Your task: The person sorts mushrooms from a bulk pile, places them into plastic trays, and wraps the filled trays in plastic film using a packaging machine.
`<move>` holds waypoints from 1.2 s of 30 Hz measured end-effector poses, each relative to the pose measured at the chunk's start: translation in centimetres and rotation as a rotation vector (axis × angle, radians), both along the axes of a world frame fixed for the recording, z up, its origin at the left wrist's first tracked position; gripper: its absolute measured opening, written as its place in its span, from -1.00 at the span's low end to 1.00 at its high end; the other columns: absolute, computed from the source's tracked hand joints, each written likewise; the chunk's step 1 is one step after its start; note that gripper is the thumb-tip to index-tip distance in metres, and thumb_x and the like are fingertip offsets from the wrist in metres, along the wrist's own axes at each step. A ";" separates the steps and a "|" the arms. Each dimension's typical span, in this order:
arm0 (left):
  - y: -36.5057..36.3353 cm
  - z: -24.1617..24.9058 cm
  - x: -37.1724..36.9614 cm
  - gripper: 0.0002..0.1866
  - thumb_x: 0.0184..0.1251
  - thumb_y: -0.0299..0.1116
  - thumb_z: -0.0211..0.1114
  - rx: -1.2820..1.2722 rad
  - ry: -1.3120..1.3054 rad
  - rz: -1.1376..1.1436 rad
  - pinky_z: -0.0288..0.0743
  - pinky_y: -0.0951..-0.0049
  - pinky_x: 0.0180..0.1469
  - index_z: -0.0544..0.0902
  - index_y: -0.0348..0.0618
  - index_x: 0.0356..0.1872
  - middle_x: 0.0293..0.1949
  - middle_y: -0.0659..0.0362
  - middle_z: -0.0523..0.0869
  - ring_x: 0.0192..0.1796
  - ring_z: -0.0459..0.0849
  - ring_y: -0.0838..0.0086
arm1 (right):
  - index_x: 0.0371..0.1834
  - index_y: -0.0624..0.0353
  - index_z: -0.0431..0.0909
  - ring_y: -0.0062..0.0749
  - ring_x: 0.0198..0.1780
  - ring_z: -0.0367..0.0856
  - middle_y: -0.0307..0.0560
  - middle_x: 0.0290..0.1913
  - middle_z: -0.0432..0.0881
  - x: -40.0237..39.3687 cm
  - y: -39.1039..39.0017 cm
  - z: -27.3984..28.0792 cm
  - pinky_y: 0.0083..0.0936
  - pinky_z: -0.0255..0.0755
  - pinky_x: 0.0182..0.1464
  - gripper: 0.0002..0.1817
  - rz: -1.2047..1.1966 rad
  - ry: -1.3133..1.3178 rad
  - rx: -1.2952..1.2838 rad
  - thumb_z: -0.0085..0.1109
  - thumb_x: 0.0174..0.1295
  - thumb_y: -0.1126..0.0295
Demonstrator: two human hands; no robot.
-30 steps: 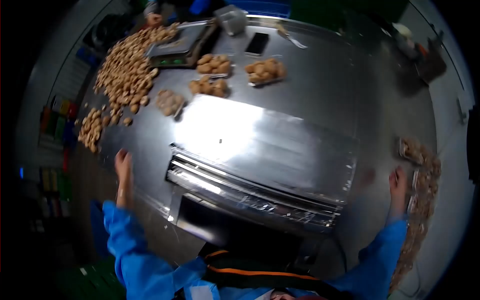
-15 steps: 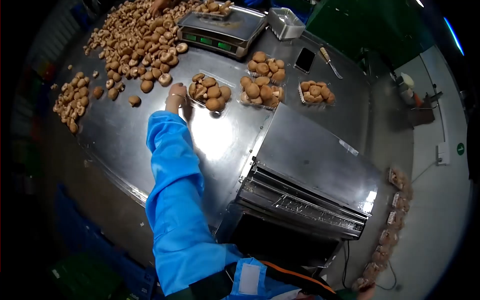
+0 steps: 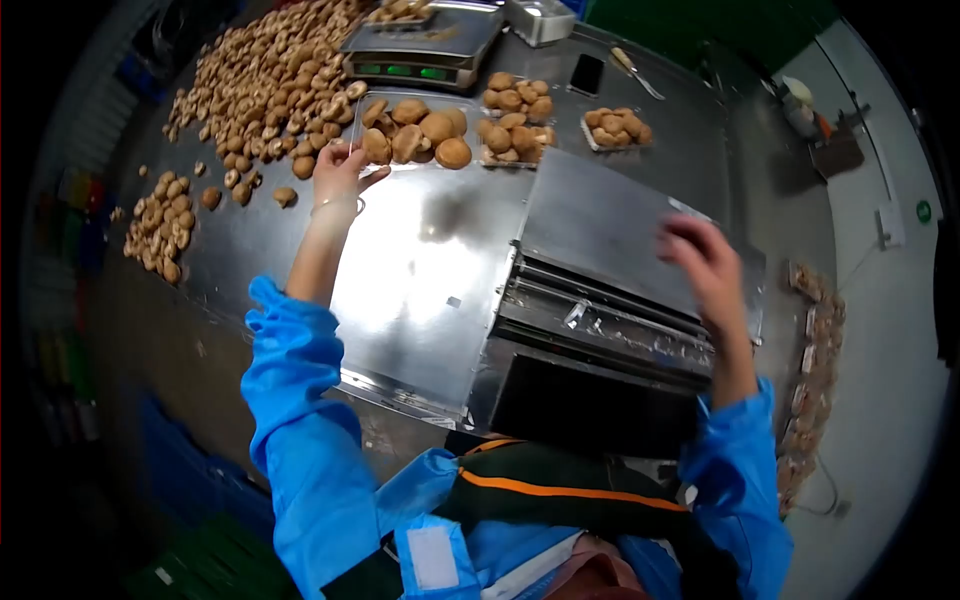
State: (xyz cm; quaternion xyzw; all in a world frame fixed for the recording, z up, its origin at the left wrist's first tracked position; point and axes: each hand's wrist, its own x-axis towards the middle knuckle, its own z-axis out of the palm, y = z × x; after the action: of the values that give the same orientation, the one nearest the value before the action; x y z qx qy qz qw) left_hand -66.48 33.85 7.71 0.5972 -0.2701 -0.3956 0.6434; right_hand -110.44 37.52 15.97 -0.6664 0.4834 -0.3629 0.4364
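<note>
My left hand [image 3: 340, 178] grips the near left edge of a clear plastic tray [image 3: 362, 108] filled with brown shiitake mushrooms [image 3: 408, 138]. That tray appears tilted or raised a little off the steel table. My right hand [image 3: 704, 262], slightly blurred, hovers over the metal wrapping machine [image 3: 610, 215] with its fingers loosely curled and apart. Nothing shows in it. Two more filled trays [image 3: 515, 140] stand just right of the held one, and another mushroom tray [image 3: 617, 130] sits farther right.
A large mushroom heap [image 3: 270, 85] covers the back left, with a smaller pile [image 3: 162, 225] near the left edge. Behind stand a scale [image 3: 425, 45] bearing a tray and some stacked plastic trays [image 3: 540, 20]. A phone [image 3: 586, 75] and knife [image 3: 637, 74] lie back right. Wrapped packs [image 3: 822, 340] line the right.
My left hand has taken hold of the mushroom tray, which now looks larger and closer. My right hand has come up from the lower right, by the packs, to above the machine.
</note>
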 end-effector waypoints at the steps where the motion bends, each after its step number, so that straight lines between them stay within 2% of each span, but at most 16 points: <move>1: 0.4 1.3 -2.2 -0.72 0.17 -0.54 0.21 -0.013 0.005 -0.045 0.72 0.31 -0.23 0.31 -0.36 -0.19 -0.17 0.00 0.50 -0.17 0.63 0.28 | 0.06 0.24 0.45 -0.45 -0.07 0.53 -0.11 -0.11 0.56 2.9 -0.3 0.7 -0.53 0.42 -0.02 -0.67 0.189 0.049 -0.135 0.08 0.23 0.41; 3: 1.0 2.6 -7.2 -0.73 0.18 -0.53 0.21 -0.026 0.028 -0.142 0.72 0.31 -0.22 0.31 -0.35 -0.18 -0.15 0.00 0.49 -0.18 0.63 0.28 | 0.13 0.20 0.39 -0.41 -0.07 0.51 -0.09 0.07 0.45 5.6 -1.0 0.4 -0.50 0.41 -0.02 -0.58 0.271 0.162 -0.290 0.13 0.19 0.38; 6: 1.5 0.4 -16.5 -0.75 0.15 -0.61 0.18 -0.030 0.197 -0.215 0.69 0.12 -0.18 0.35 -0.27 -0.18 -0.12 0.02 0.51 -0.17 0.64 0.23 | 0.14 0.15 0.40 -0.36 -0.22 0.48 -0.06 -0.03 0.44 2.2 -0.9 -3.8 -0.48 0.41 -0.12 -0.48 0.073 0.382 -0.346 0.23 0.11 0.24; 9: 2.2 -1.0 -24.5 -0.76 0.15 -0.59 0.19 0.062 0.222 -0.433 0.73 0.31 -0.29 0.30 -0.29 -0.24 -0.03 0.00 0.48 -0.14 0.60 0.34 | 0.06 0.15 0.46 -0.37 -0.34 0.45 -0.07 -0.16 0.45 -4.3 0.8 -6.3 -0.49 0.40 -0.26 -0.48 -0.084 0.516 -0.374 0.30 0.02 0.22; 11: 2.6 -1.5 -27.4 -0.74 0.11 -0.56 0.22 0.042 -0.041 -0.590 0.64 0.50 -0.35 0.32 -0.32 -0.24 -0.16 0.03 0.55 -0.23 0.59 0.47 | 0.03 0.15 0.47 -0.40 -0.37 0.45 -0.08 -0.18 0.46 -7.6 2.4 -6.7 -0.50 0.39 -0.29 -0.49 -0.164 0.488 -0.363 0.32 -0.01 0.25; 14: 2.8 -2.4 -29.2 -0.76 0.11 -0.47 0.29 0.081 -0.320 -0.722 0.47 0.58 -0.31 0.39 -0.28 -0.31 -0.41 0.15 0.60 -0.37 0.55 0.57 | -0.01 0.16 0.47 -0.43 -0.44 0.41 -0.10 -0.20 0.45 -9.8 4.0 -5.2 -0.51 0.38 -0.34 -0.53 -0.298 0.470 -0.369 0.31 -0.04 0.34; 16: 3.3 -2.0 -30.1 -0.74 0.12 -0.45 0.31 0.055 -0.402 -0.764 0.48 0.58 -0.29 0.39 -0.29 -0.29 -0.36 0.14 0.63 -0.35 0.56 0.57 | -0.04 0.15 0.47 -0.38 -0.32 0.46 -0.10 -0.16 0.47 -10.3 4.4 -3.8 -0.53 0.38 -0.30 -0.56 -0.394 0.448 -0.368 0.29 -0.05 0.37; 17: 3.4 -1.6 -30.3 -0.73 0.13 -0.45 0.32 0.041 -0.447 -0.777 0.48 0.58 -0.28 0.39 -0.29 -0.28 -0.34 0.13 0.64 -0.34 0.57 0.57 | -0.05 0.14 0.48 -0.35 -0.26 0.46 -0.10 -0.13 0.47 -10.1 3.6 -3.2 -0.52 0.37 -0.25 -0.57 -0.333 0.439 -0.512 0.28 -0.06 0.37; 19: 3.1 -2.2 -30.6 -0.71 0.05 -0.39 0.34 0.083 -0.453 -0.761 0.47 0.52 -0.27 0.42 -0.30 -0.31 -0.42 0.16 0.58 -0.36 0.54 0.53 | -0.06 0.11 0.49 -0.28 -0.14 0.47 -0.09 -0.09 0.47 -9.0 1.2 -2.8 -0.50 0.36 -0.16 -0.57 -0.222 0.391 -0.787 0.28 -0.08 0.37; 21: 3.2 -2.3 -30.6 -0.71 0.04 -0.37 0.35 0.064 -0.498 -0.758 0.47 0.51 -0.25 0.43 -0.30 -0.33 -0.43 0.14 0.59 -0.36 0.54 0.51 | -0.04 -0.05 0.52 -0.21 0.06 0.38 -0.12 -0.02 0.47 -7.8 -0.3 -3.8 -0.29 0.15 0.16 -0.60 -0.012 0.599 -0.774 0.22 -0.03 0.29; 23: 3.7 -1.0 -30.9 -0.71 0.06 -0.35 0.34 0.130 -0.604 -0.745 0.48 0.49 -0.21 0.43 -0.31 -0.34 -0.41 0.12 0.60 -0.34 0.57 0.47 | 0.01 -0.10 0.51 -0.21 0.10 0.34 -0.13 0.00 0.47 -7.4 -0.5 -4.3 -0.24 0.09 0.20 -0.58 0.132 0.692 -0.636 0.19 0.00 0.25; 28: 8.2 1.2 -29.9 -0.53 0.13 -0.20 0.32 0.018 -0.765 -0.573 0.45 0.28 -0.05 0.47 -0.28 -0.01 -0.19 -0.06 0.62 -0.14 0.60 0.18 | 0.05 -0.01 0.50 -0.15 0.05 0.40 -0.10 -0.06 0.51 -12.0 2.5 -3.8 -0.15 0.17 0.14 -0.54 -0.150 0.584 -0.692 0.18 0.02 0.22; 30: 12.1 1.7 -27.9 -0.59 0.08 -0.25 0.34 -0.134 -1.320 -0.341 0.26 0.24 0.01 0.52 -0.19 -0.06 -0.26 0.06 0.57 -0.11 0.49 0.19 | -0.11 0.08 0.56 -0.11 -0.07 0.47 -0.03 -0.21 0.55 -18.1 6.3 -5.3 -0.11 0.23 0.05 -0.63 -0.365 0.546 -0.478 0.18 0.05 0.14; 31: 13.7 2.4 -27.6 -0.67 0.07 -0.21 0.34 -0.068 -1.540 -0.248 0.21 0.24 0.01 0.60 -0.15 -0.16 -0.30 0.11 0.54 -0.17 0.46 0.23 | -0.23 0.12 0.60 -0.10 -0.14 0.49 0.00 -0.29 0.56 -20.7 8.2 -6.9 -0.10 0.26 -0.01 -0.65 -0.484 0.595 -0.318 0.18 0.07 0.08; 33: 14.9 1.3 -27.2 -0.69 0.08 -0.11 0.32 0.087 -1.681 -0.281 0.16 0.23 0.02 0.67 -0.13 -0.30 -0.33 0.12 0.54 -0.18 0.43 0.23 | -0.47 0.13 0.61 -0.11 -0.22 0.48 0.00 -0.37 0.54 -21.5 11.3 -6.9 -0.12 0.26 -0.12 -0.60 -0.457 1.005 -0.106 0.19 0.05 -0.03; 36: 13.5 -0.3 -28.9 -0.59 0.03 0.04 0.30 0.138 -1.666 -0.322 0.16 0.20 -0.01 0.70 -0.16 -0.56 -0.47 0.11 0.56 -0.18 0.43 0.21 | -0.55 0.11 0.60 -0.07 -0.23 0.46 -0.02 -0.39 0.53 -18.5 11.9 -7.7 -0.15 0.24 -0.20 -0.56 -0.420 1.165 -0.139 0.17 0.05 -0.09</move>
State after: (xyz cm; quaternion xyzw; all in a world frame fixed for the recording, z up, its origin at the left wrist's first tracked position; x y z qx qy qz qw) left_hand -95.42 47.35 7.43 0.6855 -0.7124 0.0707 0.1325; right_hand -128.99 49.42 8.23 -0.6724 0.7382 -0.0486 -0.0239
